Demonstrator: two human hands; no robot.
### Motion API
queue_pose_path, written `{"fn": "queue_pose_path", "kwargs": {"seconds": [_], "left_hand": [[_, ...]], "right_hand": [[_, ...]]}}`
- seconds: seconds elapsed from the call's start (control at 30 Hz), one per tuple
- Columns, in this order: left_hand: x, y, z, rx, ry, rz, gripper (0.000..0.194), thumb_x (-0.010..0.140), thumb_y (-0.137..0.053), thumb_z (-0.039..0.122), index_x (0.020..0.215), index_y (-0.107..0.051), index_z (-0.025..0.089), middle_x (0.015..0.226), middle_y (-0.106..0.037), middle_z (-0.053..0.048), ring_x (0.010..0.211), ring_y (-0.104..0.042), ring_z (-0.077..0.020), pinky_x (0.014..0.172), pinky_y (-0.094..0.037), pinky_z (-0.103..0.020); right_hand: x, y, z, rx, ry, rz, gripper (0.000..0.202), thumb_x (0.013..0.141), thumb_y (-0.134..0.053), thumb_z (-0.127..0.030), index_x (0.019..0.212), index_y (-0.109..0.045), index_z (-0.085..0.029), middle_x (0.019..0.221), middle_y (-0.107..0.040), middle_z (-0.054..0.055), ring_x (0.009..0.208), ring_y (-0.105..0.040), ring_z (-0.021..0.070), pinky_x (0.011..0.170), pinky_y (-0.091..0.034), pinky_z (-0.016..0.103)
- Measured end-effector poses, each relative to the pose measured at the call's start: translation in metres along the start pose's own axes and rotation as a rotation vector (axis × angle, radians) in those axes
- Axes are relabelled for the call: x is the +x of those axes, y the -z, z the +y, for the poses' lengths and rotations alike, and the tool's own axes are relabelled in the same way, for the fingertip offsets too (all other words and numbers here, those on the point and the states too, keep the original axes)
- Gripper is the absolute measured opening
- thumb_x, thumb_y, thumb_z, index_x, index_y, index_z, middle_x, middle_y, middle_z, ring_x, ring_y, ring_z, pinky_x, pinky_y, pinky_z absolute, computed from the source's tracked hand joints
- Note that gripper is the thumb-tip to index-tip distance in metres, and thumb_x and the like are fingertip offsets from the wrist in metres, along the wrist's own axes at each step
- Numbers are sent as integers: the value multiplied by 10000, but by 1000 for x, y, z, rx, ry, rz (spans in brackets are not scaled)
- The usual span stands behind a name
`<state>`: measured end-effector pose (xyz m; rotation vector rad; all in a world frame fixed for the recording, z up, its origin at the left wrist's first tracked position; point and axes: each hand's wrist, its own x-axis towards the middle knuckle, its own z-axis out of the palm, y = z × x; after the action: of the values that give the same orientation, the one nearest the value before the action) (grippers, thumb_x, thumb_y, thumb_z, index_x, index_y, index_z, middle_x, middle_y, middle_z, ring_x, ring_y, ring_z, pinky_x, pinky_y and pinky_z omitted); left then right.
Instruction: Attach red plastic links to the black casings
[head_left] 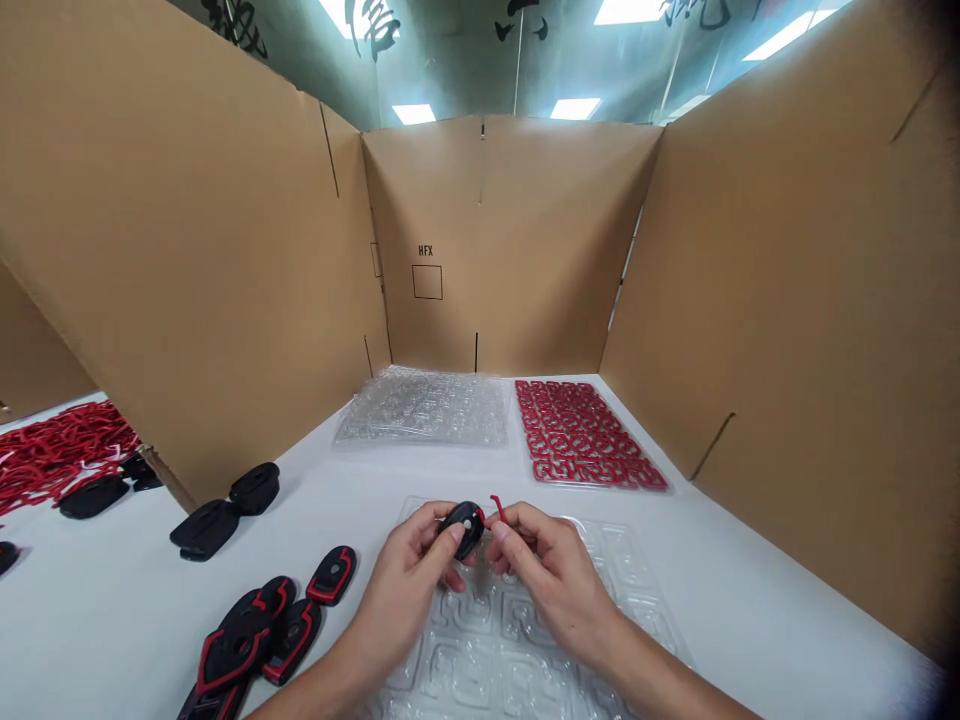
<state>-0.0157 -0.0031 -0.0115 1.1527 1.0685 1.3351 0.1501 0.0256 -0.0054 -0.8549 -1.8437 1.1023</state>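
Note:
Above a clear plastic blister tray [461, 665], my left hand [416, 555] is closed round a small black plastic housing [471, 520], thumb on its face. My right hand [551, 565] pinches a thin red trim strip [498, 508] between thumb and fingers. One end of the strip sticks up past the fingertips; another red bit meets the housing's right edge. Whether the strip is seated there I cannot tell. To the left lie several black housings with red trim [240, 645], some piled on each other, and one lying apart [332, 575].
Two plain black pieces [206, 528] sit by the left cardboard wall [187, 250]. A heap of red strips [64, 450] lies beyond that wall. At the back are stacked clear trays [424, 405] and a tray filled with red strips [589, 435]. Another cardboard wall [787, 300] stands right.

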Motion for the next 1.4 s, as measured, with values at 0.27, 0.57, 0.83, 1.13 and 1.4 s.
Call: {"fn": "queue_pose_path", "kwargs": {"seconds": [0.27,0.57,0.83,1.13,1.4], "left_hand": [[-4,3,-1,-227,135,-125,255,723,-755,303,928,-641,204,979,-723,-69,951,-652,-224,826,-520,-332],[-4,-8,-9,-172,59,92,257,662,-805,332,731,-614,174,730,-645,-3,716,-595,-156,692,-499,-273],[2,-5,-12,-232,51,348,250,682,-765,341,795,-630,162,915,-698,-63,979,-610,-223,875,-457,-337],[-3,-3,-11,-89,49,309,236,717,-714,375,783,-615,172,844,-663,-28,858,-581,-184,762,-457,-282],[11,-6,5,-117,239,146,231,709,-682,344,789,-535,184,696,-649,-15,625,-610,-154,567,-491,-261]], "right_hand": [[-3,8,-4,-267,280,48,226,950,-460,-194,1052,-659,-222,946,-712,57,848,-665,175,767,-519,295],[2,12,-5,-402,375,-107,390,835,-540,-133,1211,-585,-227,1143,-702,69,1024,-659,201,902,-510,331],[12,12,11,-459,130,-51,168,881,-540,-210,980,-674,-200,824,-707,27,715,-629,155,696,-471,261],[39,13,34,-226,2,-72,174,860,-536,-231,754,-649,-154,606,-562,-40,553,-481,98,527,-361,197],[25,17,32,-144,-86,114,134,853,-539,-290,841,-608,-175,716,-597,-7,671,-552,150,626,-429,244]]}}
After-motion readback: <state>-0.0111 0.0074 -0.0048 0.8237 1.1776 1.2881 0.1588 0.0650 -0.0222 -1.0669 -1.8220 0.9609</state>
